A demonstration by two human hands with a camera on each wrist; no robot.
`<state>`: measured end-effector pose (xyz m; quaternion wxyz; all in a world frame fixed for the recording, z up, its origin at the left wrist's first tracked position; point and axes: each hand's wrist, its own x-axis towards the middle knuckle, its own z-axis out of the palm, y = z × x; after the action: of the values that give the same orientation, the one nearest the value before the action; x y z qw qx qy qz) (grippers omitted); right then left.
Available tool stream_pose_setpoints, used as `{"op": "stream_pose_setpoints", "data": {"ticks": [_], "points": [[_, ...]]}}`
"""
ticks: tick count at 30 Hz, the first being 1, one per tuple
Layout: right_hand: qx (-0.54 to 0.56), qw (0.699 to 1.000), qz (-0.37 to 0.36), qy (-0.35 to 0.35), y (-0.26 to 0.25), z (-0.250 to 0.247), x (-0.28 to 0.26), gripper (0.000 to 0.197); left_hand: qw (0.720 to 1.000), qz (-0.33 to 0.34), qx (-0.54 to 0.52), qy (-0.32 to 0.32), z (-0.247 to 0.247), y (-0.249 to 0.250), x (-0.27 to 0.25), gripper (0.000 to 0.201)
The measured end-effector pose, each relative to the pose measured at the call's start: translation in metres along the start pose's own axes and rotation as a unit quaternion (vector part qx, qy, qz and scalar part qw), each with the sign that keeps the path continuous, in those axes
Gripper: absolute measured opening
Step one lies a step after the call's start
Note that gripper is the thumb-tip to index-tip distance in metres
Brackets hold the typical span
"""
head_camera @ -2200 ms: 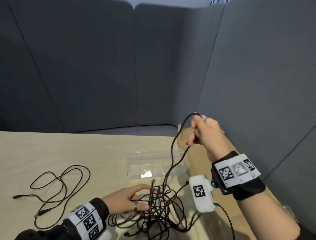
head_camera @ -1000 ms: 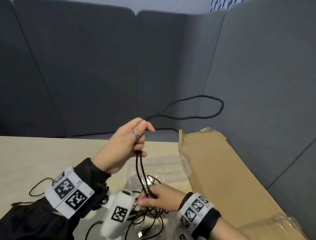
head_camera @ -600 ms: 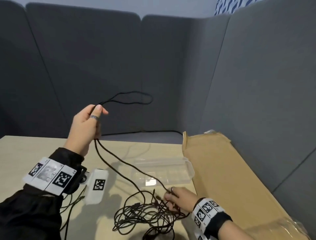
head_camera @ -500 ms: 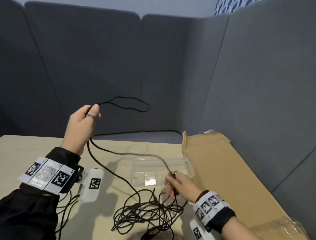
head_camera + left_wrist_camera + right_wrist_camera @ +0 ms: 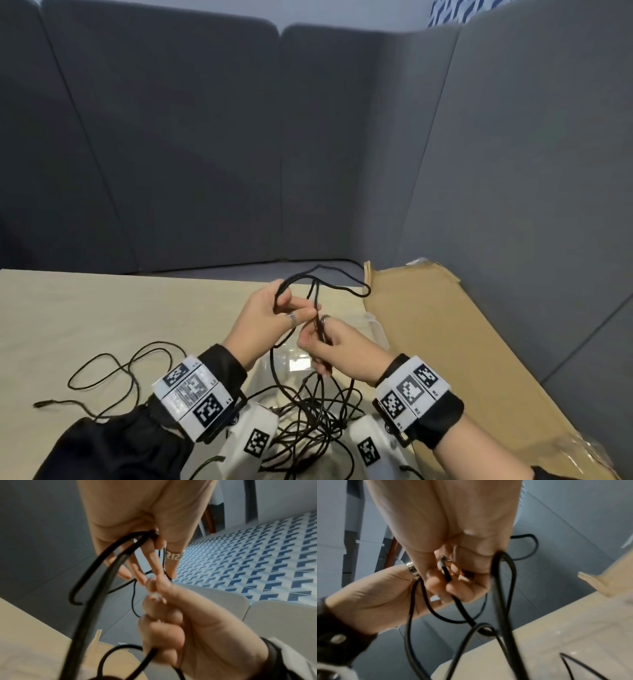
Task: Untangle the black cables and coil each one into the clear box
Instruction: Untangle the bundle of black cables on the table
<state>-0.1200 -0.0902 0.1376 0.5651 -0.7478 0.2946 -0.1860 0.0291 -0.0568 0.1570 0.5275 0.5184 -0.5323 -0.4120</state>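
Observation:
My left hand (image 5: pixel 301 313) and right hand (image 5: pixel 313 337) meet above the table, both on one black cable (image 5: pixel 356 294). The left hand (image 5: pixel 150 561) holds loops of it at the base of the thumb, and one loop sticks out toward the back. The right hand (image 5: pixel 453 582) has its fingers curled round a strand that runs down into the tangle of black cables (image 5: pixel 315 421) at the table's near edge. The clear box (image 5: pixel 376 329) lies just behind the hands, mostly hidden by them.
A separate black cable (image 5: pixel 120 370) lies loosely spread on the wooden table (image 5: pixel 102 308) at the left. A flat cardboard sheet (image 5: pixel 462 359) covers the right side. Grey partition panels (image 5: pixel 205 154) close off the back and right.
My left hand came down from high on the left to meet the right hand at the middle. The right hand rose from the tangle. The cable loop dropped with them.

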Motion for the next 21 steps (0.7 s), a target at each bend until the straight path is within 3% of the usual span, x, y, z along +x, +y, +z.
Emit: {"op": "stream_pose_setpoints", "data": {"ticks": [3,5,8,12,15,18,21], "points": [[-0.015,0.998,0.056,-0.016,0.024,0.003,-0.009,0.014,1.0,-0.02,-0.008,0.002,-0.004,0.003,0.003,0.047],[0.004,0.997,0.071,-0.003,0.034,0.005,-0.011,0.012,0.998,-0.054,-0.01,-0.041,-0.003,0.003,0.003,0.048],[0.028,0.998,0.052,0.014,0.028,0.003,-0.008,0.012,0.995,-0.068,0.026,-0.074,0.006,-0.002,0.001,0.051],[0.054,0.998,0.021,-0.001,0.023,0.01,-0.008,0.027,0.997,-0.061,-0.002,-0.043,0.014,-0.007,0.001,0.053],[0.051,0.999,0.012,-0.014,0.03,0.017,-0.01,0.011,0.994,-0.072,0.028,-0.073,0.013,-0.007,0.002,0.055],[0.083,0.997,0.001,-0.012,0.027,0.018,-0.008,0.047,0.993,-0.06,0.062,-0.078,0.014,-0.008,0.0,0.054],[0.014,1.0,0.009,-0.024,0.03,0.012,-0.005,0.02,0.999,-0.034,0.009,-0.005,0.007,-0.002,0.001,0.049]]}}
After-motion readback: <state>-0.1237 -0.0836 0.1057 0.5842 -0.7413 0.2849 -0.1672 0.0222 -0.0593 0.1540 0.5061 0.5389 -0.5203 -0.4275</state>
